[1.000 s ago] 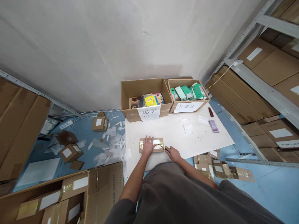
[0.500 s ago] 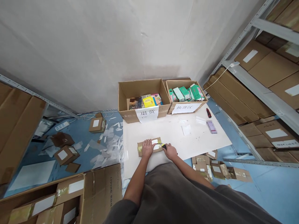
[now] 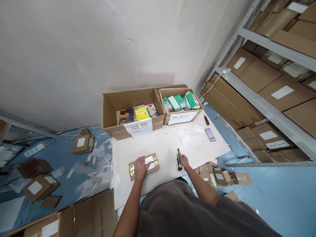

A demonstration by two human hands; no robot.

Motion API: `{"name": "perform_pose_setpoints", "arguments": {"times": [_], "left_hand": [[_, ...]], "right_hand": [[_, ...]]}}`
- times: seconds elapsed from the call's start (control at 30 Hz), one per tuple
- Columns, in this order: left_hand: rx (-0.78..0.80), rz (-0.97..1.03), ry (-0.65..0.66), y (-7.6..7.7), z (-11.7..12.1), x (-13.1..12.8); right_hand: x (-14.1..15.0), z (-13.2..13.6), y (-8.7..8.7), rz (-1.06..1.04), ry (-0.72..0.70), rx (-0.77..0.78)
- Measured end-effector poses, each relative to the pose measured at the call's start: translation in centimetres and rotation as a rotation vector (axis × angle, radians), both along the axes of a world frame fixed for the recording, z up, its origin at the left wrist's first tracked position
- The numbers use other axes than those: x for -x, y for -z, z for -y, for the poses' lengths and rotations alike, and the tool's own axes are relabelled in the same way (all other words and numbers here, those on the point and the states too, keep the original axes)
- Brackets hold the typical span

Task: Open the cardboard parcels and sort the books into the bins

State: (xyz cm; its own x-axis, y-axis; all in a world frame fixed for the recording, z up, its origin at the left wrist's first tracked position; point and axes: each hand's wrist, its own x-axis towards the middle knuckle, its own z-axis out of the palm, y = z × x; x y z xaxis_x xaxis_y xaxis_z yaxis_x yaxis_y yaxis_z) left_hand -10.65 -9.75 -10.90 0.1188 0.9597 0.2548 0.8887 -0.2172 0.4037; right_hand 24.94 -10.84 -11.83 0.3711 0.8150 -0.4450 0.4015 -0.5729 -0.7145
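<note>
A small brown parcel (image 3: 152, 162) with a white label and shiny tape lies on the white sheet (image 3: 168, 144). My left hand (image 3: 140, 168) lies flat on the parcel's near left part, fingers spread. My right hand (image 3: 184, 162) is to the right of the parcel, apart from it, fingers closed round a black and yellow utility knife (image 3: 178, 159) that points away from me.
Two open cartons stand at the sheet's far edge: one with books (image 3: 114, 102), one with green boxes (image 3: 181, 102). A red knife (image 3: 206, 120) and paper slips lie near them. Small parcels and scraps litter the blue floor (image 3: 81, 144). Shelves with cartons (image 3: 259, 75) fill the right.
My right hand has drawn the knife away from the parcel's right end toward the right. The left hand stays on the parcel. The view has swung to the right.
</note>
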Motion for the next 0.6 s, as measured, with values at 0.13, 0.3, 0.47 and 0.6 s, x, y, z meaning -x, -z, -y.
{"name": "perform_pose_setpoints", "arguments": {"times": [0.13, 0.3, 0.47, 0.6], "left_hand": [[-0.002, -0.016, -0.01, -0.1, -0.2, 0.0], [0.006, -0.03, -0.067, -0.3, 0.1, -0.4], [0.058, -0.026, -0.153, -0.9, 0.3, -1.5], [0.076, -0.022, -0.219, -1.3, 0.3, -2.8]], "right_hand": [[-3.6, -4.3, 0.1, 0.146, -0.025, 0.088], [-7.8, -8.3, -1.3, 0.269, 0.042, 0.172], [-3.9, -5.7, -2.2, 0.155, -0.136, 0.08], [4.6, -2.5, -1.4, -0.364, -0.408, 0.299]]}}
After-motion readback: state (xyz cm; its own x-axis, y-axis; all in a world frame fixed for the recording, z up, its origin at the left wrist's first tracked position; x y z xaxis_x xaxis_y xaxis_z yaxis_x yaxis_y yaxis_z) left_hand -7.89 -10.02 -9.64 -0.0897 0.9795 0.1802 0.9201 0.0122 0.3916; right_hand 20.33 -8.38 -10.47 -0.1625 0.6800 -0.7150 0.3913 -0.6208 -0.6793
